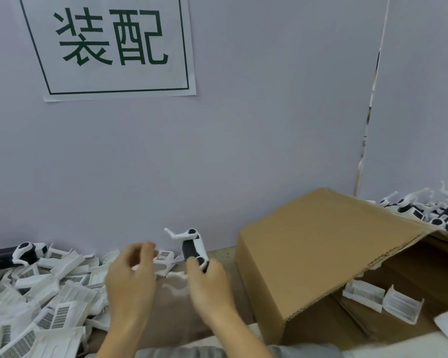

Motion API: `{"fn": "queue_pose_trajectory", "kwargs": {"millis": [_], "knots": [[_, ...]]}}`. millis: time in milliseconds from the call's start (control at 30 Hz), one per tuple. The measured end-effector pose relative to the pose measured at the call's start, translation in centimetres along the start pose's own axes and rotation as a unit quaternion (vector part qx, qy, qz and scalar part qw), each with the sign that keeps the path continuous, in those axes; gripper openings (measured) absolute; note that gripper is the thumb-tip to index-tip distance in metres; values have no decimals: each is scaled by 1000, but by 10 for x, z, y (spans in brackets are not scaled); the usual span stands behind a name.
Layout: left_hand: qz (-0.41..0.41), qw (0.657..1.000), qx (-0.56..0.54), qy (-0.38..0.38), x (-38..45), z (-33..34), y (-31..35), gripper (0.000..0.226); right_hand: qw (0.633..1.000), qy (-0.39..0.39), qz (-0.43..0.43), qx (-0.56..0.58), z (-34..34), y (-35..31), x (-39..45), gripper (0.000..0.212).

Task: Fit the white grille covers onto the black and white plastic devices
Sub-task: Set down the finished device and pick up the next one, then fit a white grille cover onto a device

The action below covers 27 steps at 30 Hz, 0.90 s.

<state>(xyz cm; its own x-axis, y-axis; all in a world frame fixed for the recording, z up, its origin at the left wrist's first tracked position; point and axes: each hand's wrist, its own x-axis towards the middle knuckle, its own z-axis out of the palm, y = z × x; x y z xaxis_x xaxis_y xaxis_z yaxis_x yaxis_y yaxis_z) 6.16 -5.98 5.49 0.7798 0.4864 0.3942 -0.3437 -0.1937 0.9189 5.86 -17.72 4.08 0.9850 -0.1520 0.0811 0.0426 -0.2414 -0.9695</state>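
Right hand [207,282] makes the grip here: its fingers curl round the lower end of a black and white device [194,248], holding it upright above the counter [220,254], probably so the open face is presented for a cover. Just to the left of that grip, the left hand [132,270] is blurred with its fingers curled; it may be pinching a small white piece, but I cannot tell whether it holds anything. Further left of it and lower lies the heap of white grille covers [52,301], close enough to draw from. To the right of the grip stands an open cardboard box [308,254] with two covers inside, and beyond it a pile of devices [424,208]. My judgement: the cover is not yet seated on the held device.
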Motion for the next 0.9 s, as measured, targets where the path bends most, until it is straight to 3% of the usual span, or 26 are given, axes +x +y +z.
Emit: {"fn": "queue_pose_trajectory", "kwargs": {"millis": [100,233,333,367,433,500,567,667,767,833,900], "knots": [[21,998,-20,51,7,-9,6,27,979,11,30,204,-40,-28,16,32],[-18,999,-31,35,11,-8,-3,29,859,45,-77,504,-131,-72,34,27],[-62,997,-41,-2,10,-6,-12,30,802,144,-73,575,-166,-68,42,50],[-70,997,-39,-14,9,-5,-15,30,807,160,-59,565,-163,-59,43,57],[-76,996,-28,-30,8,-2,-16,29,862,140,-32,487,-140,-39,42,52],[-69,997,5,-45,8,-1,-15,27,947,113,-23,301,-104,-28,40,44],[-63,993,67,-67,5,-2,-13,24,991,81,-63,86,-69,-19,33,43],[-38,982,159,-97,3,-6,-10,17,989,19,-124,-76,-22,0,14,37],[21,949,289,-128,16,-13,-7,10,987,-26,-127,-98,3,25,1,26],[64,904,398,-142,38,-19,-2,17,988,-40,-121,-85,5,32,3,24],[77,834,520,-166,65,-27,5,27,990,-28,-119,-66,3,35,7,24]]}}
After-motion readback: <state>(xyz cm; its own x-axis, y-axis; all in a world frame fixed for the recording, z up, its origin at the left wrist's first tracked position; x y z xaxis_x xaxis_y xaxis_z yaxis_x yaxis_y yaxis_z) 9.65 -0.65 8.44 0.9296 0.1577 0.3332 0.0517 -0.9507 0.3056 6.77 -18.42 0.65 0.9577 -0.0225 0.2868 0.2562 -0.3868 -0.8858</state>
